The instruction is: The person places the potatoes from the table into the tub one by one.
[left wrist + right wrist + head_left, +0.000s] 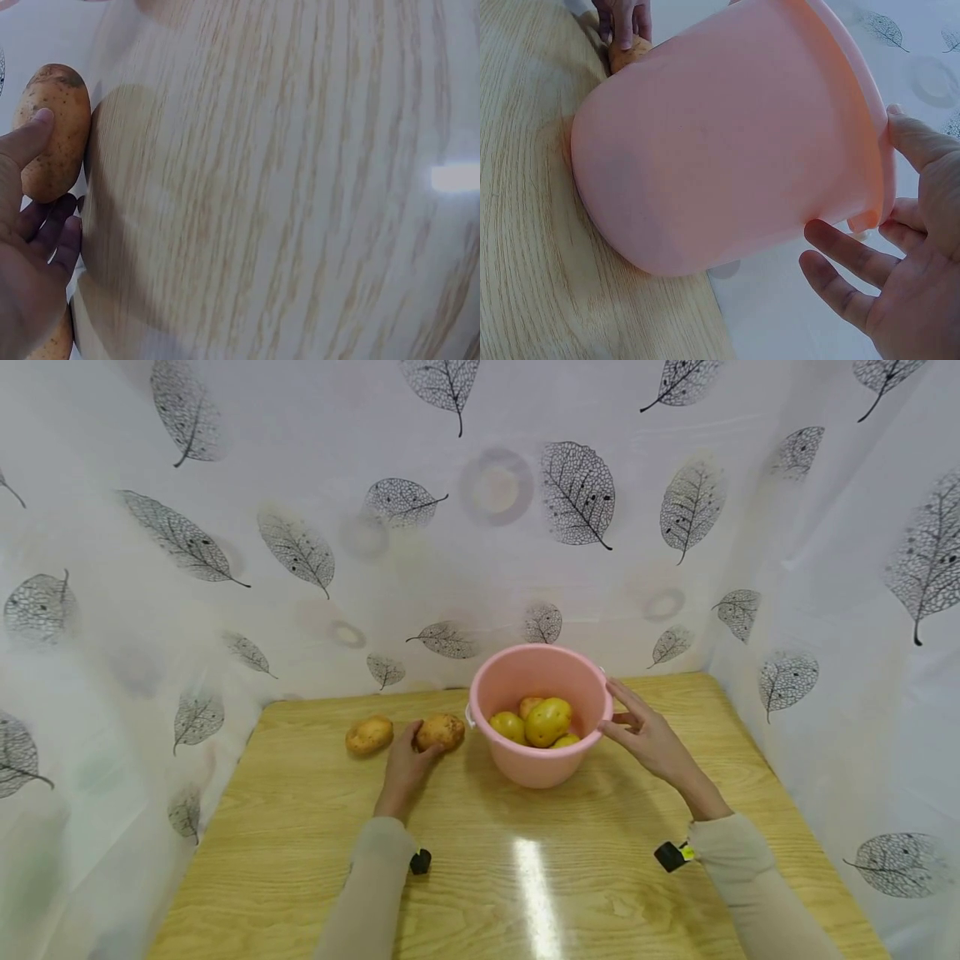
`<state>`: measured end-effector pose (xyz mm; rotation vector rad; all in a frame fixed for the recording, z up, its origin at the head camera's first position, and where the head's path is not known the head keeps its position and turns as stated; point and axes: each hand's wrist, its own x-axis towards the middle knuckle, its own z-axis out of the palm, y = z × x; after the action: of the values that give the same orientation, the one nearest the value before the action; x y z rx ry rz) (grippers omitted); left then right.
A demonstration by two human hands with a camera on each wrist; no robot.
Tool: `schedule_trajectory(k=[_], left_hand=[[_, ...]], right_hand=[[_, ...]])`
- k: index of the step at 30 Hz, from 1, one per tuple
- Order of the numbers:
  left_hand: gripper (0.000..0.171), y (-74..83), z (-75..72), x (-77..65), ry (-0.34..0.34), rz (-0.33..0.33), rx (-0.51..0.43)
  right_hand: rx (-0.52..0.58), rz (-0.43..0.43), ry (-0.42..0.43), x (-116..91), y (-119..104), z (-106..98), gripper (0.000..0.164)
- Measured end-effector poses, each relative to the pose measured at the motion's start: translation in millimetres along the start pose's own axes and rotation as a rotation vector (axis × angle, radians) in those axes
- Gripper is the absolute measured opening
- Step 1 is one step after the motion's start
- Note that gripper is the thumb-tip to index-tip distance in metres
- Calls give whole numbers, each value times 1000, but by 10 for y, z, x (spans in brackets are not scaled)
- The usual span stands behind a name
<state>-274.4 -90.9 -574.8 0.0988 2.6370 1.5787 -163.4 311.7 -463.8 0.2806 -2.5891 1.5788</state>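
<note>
My left hand holds a brown-skinned potato on the table. In the left wrist view the thumb lies across this potato, with the fingers curled at its near end. Left of that hand lies a second potato. A pink bucket stands upright to the right, with several potatoes inside. My right hand touches the bucket's right rim. In the right wrist view, its thumb meets the rim and the fingers extend loosely beside the bucket wall.
The wood-grain table carries all these things. White sheeting with a leaf print rises behind the table and along both sides. The bucket's white handle mount shows on its left side, facing the held potato.
</note>
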Motion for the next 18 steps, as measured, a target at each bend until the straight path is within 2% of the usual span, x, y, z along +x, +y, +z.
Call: schedule_trajectory(k=[11,16,18], left_hand=[[69,44,56,-22,54,14,57],[68,62,59,-43,80,17,41],[70,75,56,-53,90,5,8]], right_hand=[[-12,-8,6,-2,31,-3,71],[-25,-11,11,-7,31,-2,71],[-26,-10,12,-9,31,-1,70]])
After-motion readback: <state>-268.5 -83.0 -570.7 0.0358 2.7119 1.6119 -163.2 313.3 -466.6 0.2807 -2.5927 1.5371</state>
